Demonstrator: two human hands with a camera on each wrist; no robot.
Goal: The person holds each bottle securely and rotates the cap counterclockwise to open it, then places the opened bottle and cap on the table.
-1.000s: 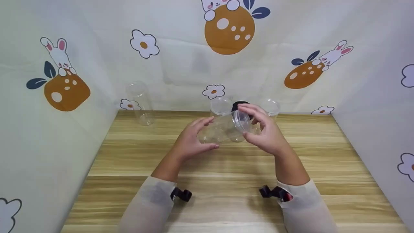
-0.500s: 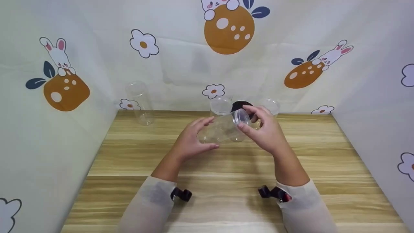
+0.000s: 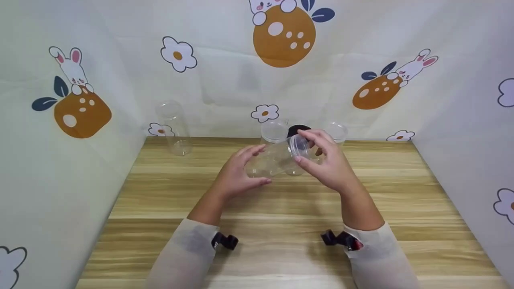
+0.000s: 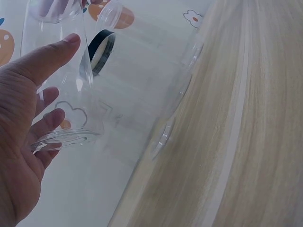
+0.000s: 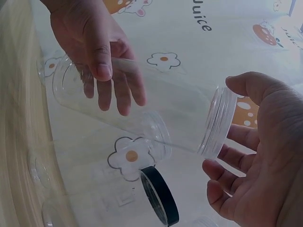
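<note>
A clear plastic jar is held tilted above the table, its lidded end up and to the right. My left hand grips the body near the base, thumb on one side and fingers on the other. At the other end sits a clear screw lid, with the thumb and fingers of my right hand around its rim. The right wrist view shows the lid on the jar's mouth; whether it is tight I cannot tell. Nothing is visible inside the jar.
Behind the hands stand a jar with a black lid and clear-lidded jars, one lid to its left and another lid to its right. A tall clear jar stands at the back left. Printed cloth surrounds the wooden table.
My right thumb has shifted up and left along the lid's rim, and its fingers have moved round the lid. The left hand and the jar have stayed nearly still.
</note>
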